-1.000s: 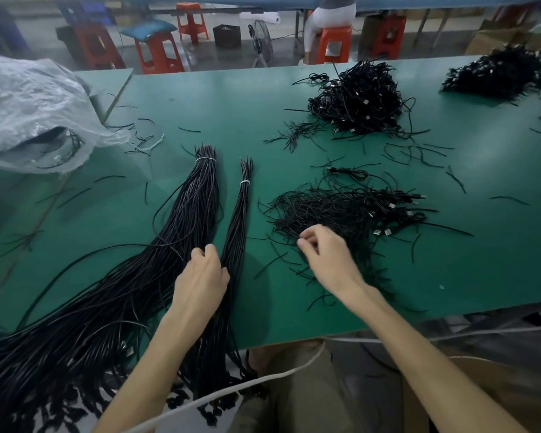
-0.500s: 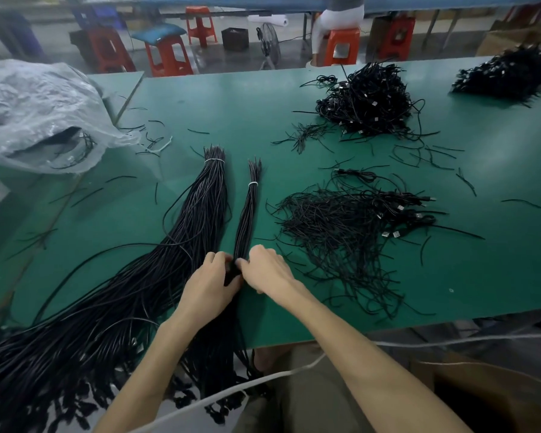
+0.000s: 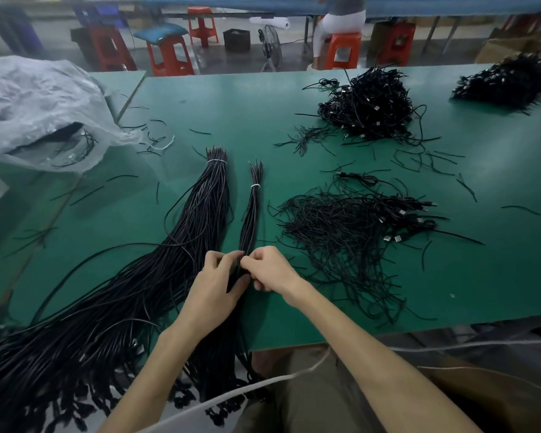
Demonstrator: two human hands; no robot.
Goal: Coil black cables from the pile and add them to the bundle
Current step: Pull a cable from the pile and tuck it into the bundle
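Gripping thin bundle (image 3: 251,214) still, both hands (image 3: 214,284) unmoved

right hand (image 3: 270,270) moved from loose pile (image 3: 344,232) onto thin bundle (image 3: 251,214)

A long green worktable (image 3: 231,98) fills the foreground, butted against a second green table (image 3: 119,79) at the left. Beyond them stand several orange plastic stools (image 3: 342,51) on a grey floor (image 3: 219,62), one topped with a blue cushion (image 3: 160,34) (slightly askew). A small floor fan (image 3: 270,46) faces the tables.
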